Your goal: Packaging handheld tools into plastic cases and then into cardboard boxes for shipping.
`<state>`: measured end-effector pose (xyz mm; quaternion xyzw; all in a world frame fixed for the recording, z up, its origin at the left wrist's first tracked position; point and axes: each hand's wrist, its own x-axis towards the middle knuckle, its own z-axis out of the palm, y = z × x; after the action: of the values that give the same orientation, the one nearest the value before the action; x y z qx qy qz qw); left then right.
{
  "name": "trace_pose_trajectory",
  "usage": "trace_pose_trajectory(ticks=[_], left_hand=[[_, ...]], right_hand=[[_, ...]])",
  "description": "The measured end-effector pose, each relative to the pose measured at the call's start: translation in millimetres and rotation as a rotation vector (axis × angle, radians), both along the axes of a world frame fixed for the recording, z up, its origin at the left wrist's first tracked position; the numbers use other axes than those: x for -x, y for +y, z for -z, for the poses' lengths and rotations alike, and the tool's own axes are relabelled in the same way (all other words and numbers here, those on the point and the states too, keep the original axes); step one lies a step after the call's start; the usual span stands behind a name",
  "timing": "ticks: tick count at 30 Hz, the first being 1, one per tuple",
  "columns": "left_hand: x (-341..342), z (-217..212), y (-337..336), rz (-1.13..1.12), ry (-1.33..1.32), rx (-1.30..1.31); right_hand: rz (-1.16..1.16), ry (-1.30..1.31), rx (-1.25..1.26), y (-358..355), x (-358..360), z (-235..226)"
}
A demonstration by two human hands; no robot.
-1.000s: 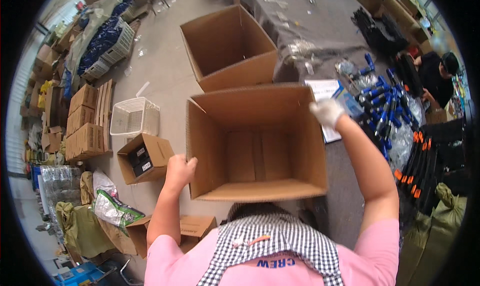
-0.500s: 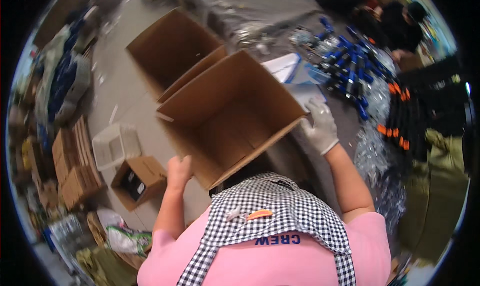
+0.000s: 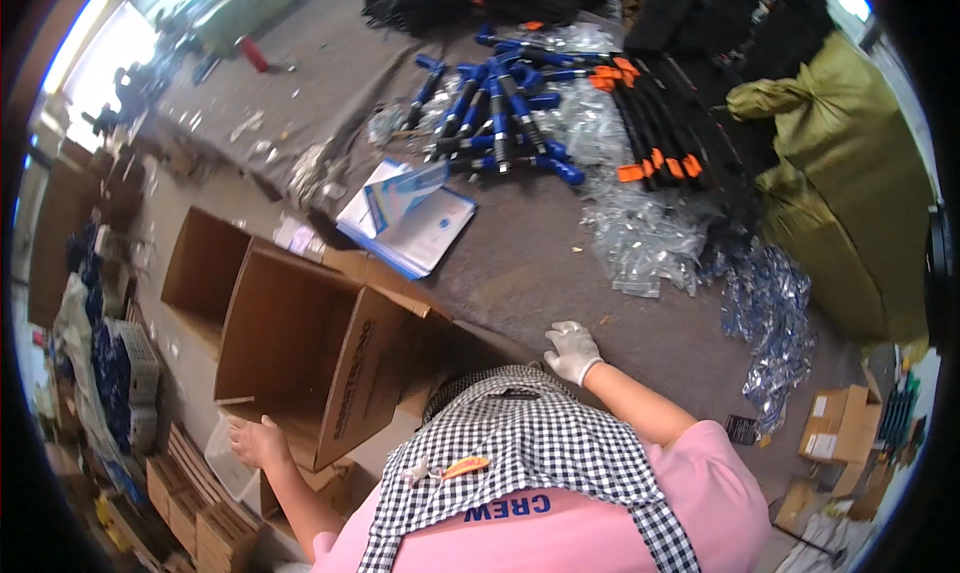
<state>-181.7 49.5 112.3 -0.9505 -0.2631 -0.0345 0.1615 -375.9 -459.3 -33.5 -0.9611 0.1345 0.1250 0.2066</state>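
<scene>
I hold my bare left hand (image 3: 258,443) out to the left, fingers apart, beside the nearer carton (image 3: 295,343), perhaps touching its lower edge; my gloved right hand (image 3: 573,352) spreads its fingers at the grey table (image 3: 520,278). Two big cartons stand left, the farther carton (image 3: 203,273) just beyond

Two hands (image 3: 258,441) are showing, one wearing a white glove (image 3: 573,352); two large cartons (image 3: 310,358) are standing open; one red cylinder (image 3: 252,55) is showing.

I see my box (image 3: 312,358) (brown cardboard, dark print along one side) left of centre in the frame, mouth open, edges aslant.
</scene>
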Motion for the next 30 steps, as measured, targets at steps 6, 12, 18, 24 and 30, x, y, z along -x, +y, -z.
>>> trace_pose_trajectory(ticks=[6,12,18,24,30], left_hand=[[-12,-58,-230,1.086,-0.186,0.695],[-38,5,-406,1.516,0.319,0.892],[-96,73,-525,1.096,0.99,1.577],[-79,31,-671,1.006,1.073,1.894],[-92,27,-819,0.7,0.653,1.591]], right_hand=[[0.253,-0.293,-0.17,-45,10,1],[0.66,-0.99,0.091,-187,-40,-133],[1.125,-1.051,0.378,-368,-25,-188],[1.657,-1.02,-0.742,-490,85,-165],[1.479,-1.025,-1.121,-535,38,-142]])
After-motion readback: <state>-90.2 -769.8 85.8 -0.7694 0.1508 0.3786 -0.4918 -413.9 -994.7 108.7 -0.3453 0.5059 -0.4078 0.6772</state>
